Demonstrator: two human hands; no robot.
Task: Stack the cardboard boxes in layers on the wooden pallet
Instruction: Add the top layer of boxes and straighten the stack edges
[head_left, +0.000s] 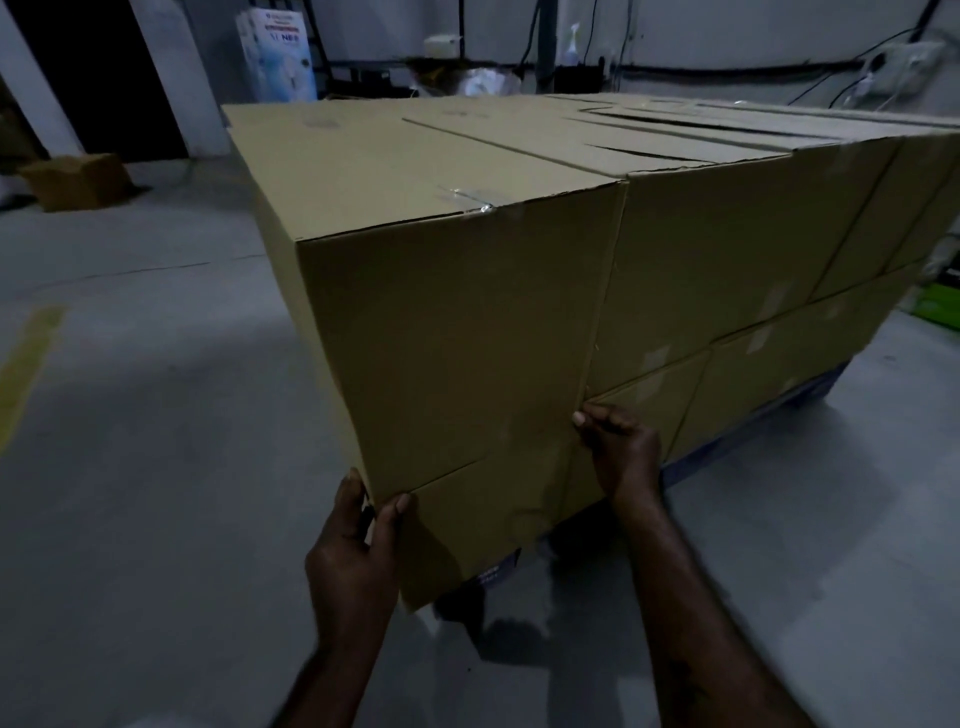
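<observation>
A large brown cardboard box (457, 332) fills the middle of the view, in the upper layer of a two-layer stack. My left hand (358, 551) grips its lower left corner, thumb on the front face. My right hand (621, 447) pinches its lower right edge, where it meets the neighbouring box (717, 260). Below it a lower-layer box (493, 530) shows, and more lower boxes (779, 379) run to the right. The pallet (727, 452) under the stack looks dark blue and is mostly hidden.
Grey concrete floor surrounds the stack, with a yellow painted stripe (28, 364) at the left. A small brown box (78, 179) lies on the floor at the back left. A white printed carton (278, 52) stands by the back wall. A green item (937, 306) sits at the right edge.
</observation>
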